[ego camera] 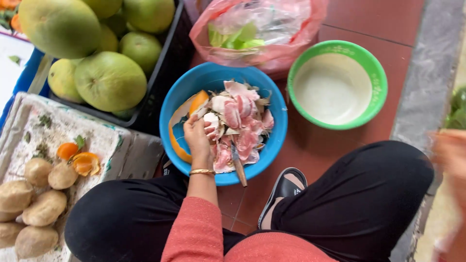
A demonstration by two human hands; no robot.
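Reaching into the blue bowl (272, 145) at the centre of the frame, the left hand (197, 138) is closing its grip on a piece of pink pomelo peel (238, 114) heaped there beside orange rind (199, 102). A knife (238, 165) is lying across the bowl's near rim. At the right edge, the right hand (449, 155) is blurring, its grip impossible to tell. An empty green bowl (376, 73) is sitting upper right.
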